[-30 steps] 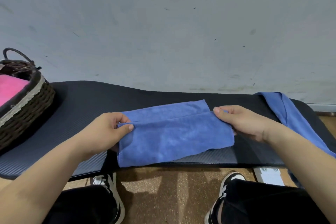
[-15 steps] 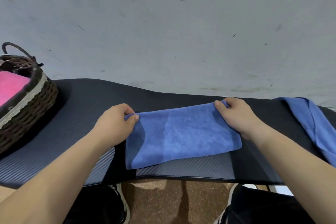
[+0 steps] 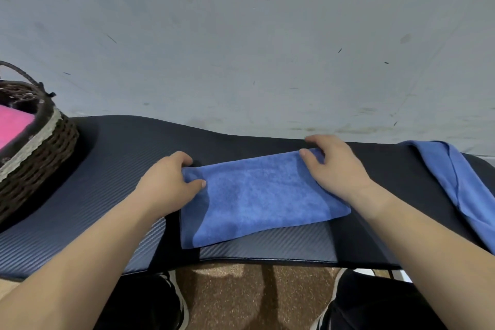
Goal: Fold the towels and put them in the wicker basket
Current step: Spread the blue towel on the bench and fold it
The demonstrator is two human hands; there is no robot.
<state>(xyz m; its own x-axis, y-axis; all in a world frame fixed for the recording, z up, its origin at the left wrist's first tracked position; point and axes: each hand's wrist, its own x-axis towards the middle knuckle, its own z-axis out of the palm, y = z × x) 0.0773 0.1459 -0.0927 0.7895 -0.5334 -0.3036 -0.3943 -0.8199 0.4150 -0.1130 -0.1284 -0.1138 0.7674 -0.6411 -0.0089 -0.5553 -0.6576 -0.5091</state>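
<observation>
A blue towel (image 3: 257, 198), folded into a long rectangle, lies flat on the dark bench (image 3: 120, 169) in front of me. My left hand (image 3: 168, 182) pinches its far left corner, thumb on top. At the far right corner my right hand (image 3: 334, 169) rests, fingers curled over the edge. The wicker basket (image 3: 40, 147) stands at the left edge of the bench with a pink towel (image 3: 13, 126) inside. A second blue towel (image 3: 460, 185) lies unfolded at the right end, draped over the bench.
A grey wall rises directly behind the bench. Below the front edge are a brown floor (image 3: 241, 297) and my shoes (image 3: 174, 300). Bare bench surface lies between the basket and the folded towel.
Both hands have carried the towel's near edge away from me over the far edge, and the towel now lies narrower and further back on the bench. The camera has tilted up slightly.
</observation>
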